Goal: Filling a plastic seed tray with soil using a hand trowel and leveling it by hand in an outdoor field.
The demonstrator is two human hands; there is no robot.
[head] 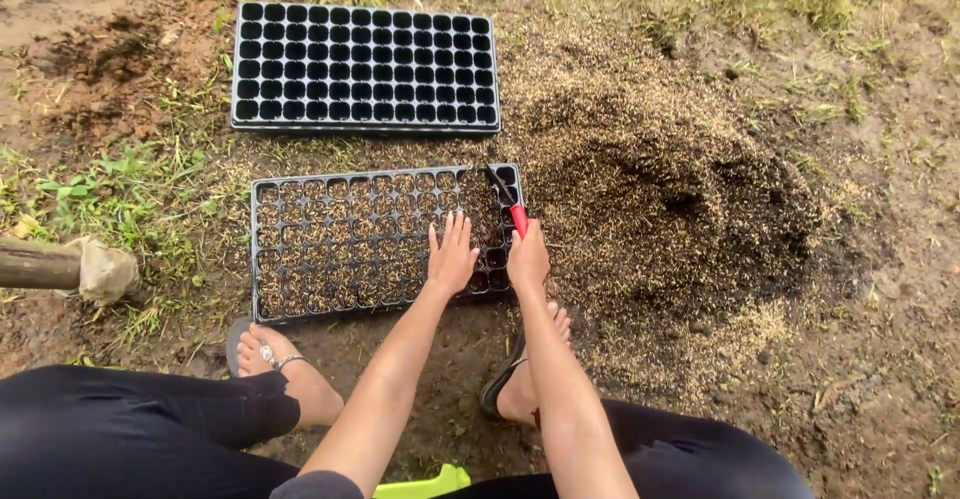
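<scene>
A black seedling tray point(300, 185) lies on the ground in front of me, its cells filled with a brown, husk-flecked mix. My left hand point(451, 256) rests flat on the tray's right part, fingers spread. My right hand point(527, 256) grips a small trowel point(508, 199) with a red handle and a dark blade, which points up over the tray's top right corner. A second black tray point(366, 64) with bare cells lies farther away, above the first.
A large heap of dark soil and husk mix point(660, 179) spreads to the right of the trays. My feet in sandals point(268, 354) rest on the dirt below the tray. A wooden post with a cloth end point(70, 267) lies at left. Grass patches ring the area.
</scene>
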